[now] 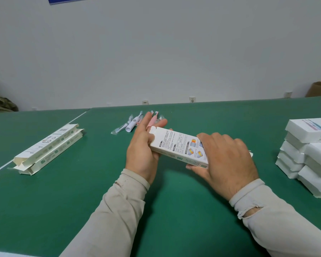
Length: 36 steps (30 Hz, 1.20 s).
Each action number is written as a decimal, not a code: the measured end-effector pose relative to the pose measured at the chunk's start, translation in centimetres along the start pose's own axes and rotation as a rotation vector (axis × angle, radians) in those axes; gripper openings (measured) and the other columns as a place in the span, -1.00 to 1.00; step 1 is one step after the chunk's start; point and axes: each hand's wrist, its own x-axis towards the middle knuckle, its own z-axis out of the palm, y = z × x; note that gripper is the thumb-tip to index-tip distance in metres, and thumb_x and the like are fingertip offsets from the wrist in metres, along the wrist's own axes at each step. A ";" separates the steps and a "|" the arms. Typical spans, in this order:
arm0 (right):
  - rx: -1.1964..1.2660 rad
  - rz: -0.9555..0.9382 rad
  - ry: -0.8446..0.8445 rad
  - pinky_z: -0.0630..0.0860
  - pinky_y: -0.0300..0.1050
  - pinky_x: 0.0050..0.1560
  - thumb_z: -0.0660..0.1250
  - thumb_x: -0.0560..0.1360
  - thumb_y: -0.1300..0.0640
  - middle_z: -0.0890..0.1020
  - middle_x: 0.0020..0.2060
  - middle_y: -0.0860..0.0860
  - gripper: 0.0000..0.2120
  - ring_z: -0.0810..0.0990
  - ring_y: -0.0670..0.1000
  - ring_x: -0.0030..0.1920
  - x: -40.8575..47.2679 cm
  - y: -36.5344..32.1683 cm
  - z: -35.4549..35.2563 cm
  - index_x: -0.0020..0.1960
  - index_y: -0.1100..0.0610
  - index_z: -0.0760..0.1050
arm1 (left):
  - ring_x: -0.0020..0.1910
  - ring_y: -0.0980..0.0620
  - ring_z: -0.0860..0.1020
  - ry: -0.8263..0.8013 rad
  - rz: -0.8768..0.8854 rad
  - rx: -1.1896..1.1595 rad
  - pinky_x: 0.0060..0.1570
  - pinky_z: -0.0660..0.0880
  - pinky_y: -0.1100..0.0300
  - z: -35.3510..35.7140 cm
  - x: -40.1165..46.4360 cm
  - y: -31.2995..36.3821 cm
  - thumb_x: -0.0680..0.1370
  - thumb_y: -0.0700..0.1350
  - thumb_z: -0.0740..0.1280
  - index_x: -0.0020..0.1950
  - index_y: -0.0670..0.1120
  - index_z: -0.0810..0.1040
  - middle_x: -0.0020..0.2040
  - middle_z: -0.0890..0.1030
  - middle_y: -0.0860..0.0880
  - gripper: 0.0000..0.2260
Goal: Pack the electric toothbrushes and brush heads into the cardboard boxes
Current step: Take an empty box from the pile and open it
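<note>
On the far left of the green table lay two flattened cardboard boxes side by side, their end flaps open, and farther back near the middle sat a white toothbrush, a pink toothbrush and what looked like wrapped brush heads, though they were too small to tell for certain. The left hand held the open end of a white printed box, thumb over the flap and fingers straight behind it. The right hand gripped the box's other end, fingers curled over its top and thumb beneath, while a stack of closed white boxes stood at the far right.
</note>
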 end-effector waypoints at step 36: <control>0.839 0.333 0.223 0.40 -0.10 0.30 0.38 0.51 -0.06 0.54 0.23 -0.10 -0.53 0.48 -0.08 0.23 -0.1 2.4 0.8 0.38 0.01 0.41 | 0.24 0.04 0.42 -0.381 0.214 1.569 0.21 0.46 -0.04 -6.5 3.9 -0.5 0.31 0.37 0.47 0.33 0.15 0.45 0.27 0.45 0.15 -0.33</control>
